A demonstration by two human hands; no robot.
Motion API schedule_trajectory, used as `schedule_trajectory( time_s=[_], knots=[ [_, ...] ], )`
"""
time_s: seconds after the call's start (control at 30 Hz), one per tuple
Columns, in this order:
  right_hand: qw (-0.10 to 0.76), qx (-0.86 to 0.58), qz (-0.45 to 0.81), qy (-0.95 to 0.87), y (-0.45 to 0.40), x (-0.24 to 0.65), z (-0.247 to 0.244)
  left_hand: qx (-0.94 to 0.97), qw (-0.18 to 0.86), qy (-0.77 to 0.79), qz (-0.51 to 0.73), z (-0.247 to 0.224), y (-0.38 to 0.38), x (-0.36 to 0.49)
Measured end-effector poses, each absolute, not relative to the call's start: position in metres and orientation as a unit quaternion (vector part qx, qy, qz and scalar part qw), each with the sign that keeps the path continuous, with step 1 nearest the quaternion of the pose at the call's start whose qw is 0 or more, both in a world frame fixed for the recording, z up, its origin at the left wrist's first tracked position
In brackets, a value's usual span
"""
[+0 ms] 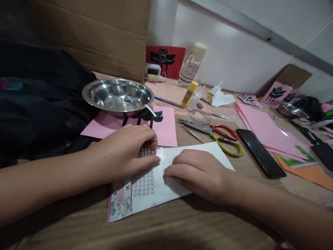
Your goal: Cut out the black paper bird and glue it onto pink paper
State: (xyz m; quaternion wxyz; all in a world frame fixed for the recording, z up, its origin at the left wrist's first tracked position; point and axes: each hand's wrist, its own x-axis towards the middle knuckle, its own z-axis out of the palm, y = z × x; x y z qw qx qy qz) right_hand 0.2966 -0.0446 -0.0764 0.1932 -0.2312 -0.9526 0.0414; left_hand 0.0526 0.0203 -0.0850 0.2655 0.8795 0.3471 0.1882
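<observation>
A sheet of pearl stickers (pixel 143 185) lies on the cardboard-covered table, its rows of pearls on the left half and the white backing bare on the right. My left hand (pixel 125 149) rests over the upper rows, thumb stretched out and apart from the curled index finger. Over the bare white part, my right hand (pixel 197 173) has its fingers pressed together in a pinch; anything between the tips is too small to make out. Behind my left hand is a pink card (pixel 166 125) with black cut-out shapes, partly covered by a steel bowl (pixel 91 97).
Red-and-yellow-handled scissors (pixel 208 130), tweezers (pixel 192 133) and a black phone (pixel 260 152) lie right of the sheet. A glue stick (pixel 189 93) and small glue bottles stand behind. Pink paper sheets (pixel 267 132) are at right. Dark fabric (pixel 39 104) fills the left.
</observation>
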Motion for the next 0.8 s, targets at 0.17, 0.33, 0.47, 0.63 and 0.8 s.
schedule_trajectory(
  time_s=[0.17, 0.33, 0.47, 0.63, 0.8],
  knots=[
    [0.128, -0.208, 0.028, -0.969, -0.0448, 0.2955, -0.0732, 0.885, 0.266, 0.343, 0.166, -0.0904, 0.0219, 0.0508],
    [0.103, -0.201, 0.02, -0.974, -0.042, 0.2928, -0.0726, 0.886, 0.257, 0.342, 0.176, -0.0938, 0.0234, 0.0524],
    [0.099, -0.188, 0.016, -0.977, -0.0418, 0.2901, -0.0706, 0.886, 0.246, 0.359, 0.163, -0.0912, 0.0225, 0.0562],
    [0.082, -0.175, 0.015, -0.981, -0.0414, 0.2894, -0.0668, 0.882, 0.243, 0.368, 0.164, -0.0882, 0.0225, 0.0596],
    [0.071, -0.179, 0.025, -0.981, -0.0416, 0.2904, -0.0674, 0.885, 0.233, 0.371, 0.16, -0.0886, 0.0221, 0.0596]
  ],
)
